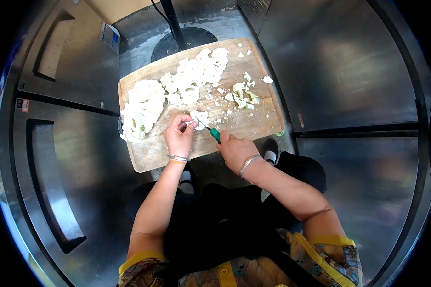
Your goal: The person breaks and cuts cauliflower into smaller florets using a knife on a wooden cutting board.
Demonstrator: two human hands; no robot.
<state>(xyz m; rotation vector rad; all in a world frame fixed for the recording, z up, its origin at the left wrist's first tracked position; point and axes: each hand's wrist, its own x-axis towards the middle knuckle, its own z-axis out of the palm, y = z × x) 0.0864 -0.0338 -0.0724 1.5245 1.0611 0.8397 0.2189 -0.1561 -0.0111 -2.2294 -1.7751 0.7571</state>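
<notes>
Near the front edge of a wooden board [177,143], my left hand [178,136] pinches a small white cauliflower piece [200,117]. My right hand [237,152] is wrapped round the green handle of a small knife [215,135], whose blade points up and left and touches the piece. Behind my left hand a large cauliflower portion [143,105] lies at the board's left, with cut florets [196,71] along the back. Stem trimmings [243,95] lie to the right, with small crumbs around them.
Behind the board stands a black pole on a round base [191,37]. Steel cabinet doors rise at the left [76,158] and right [340,71]. My legs and shoes [271,149] are below the board's front edge.
</notes>
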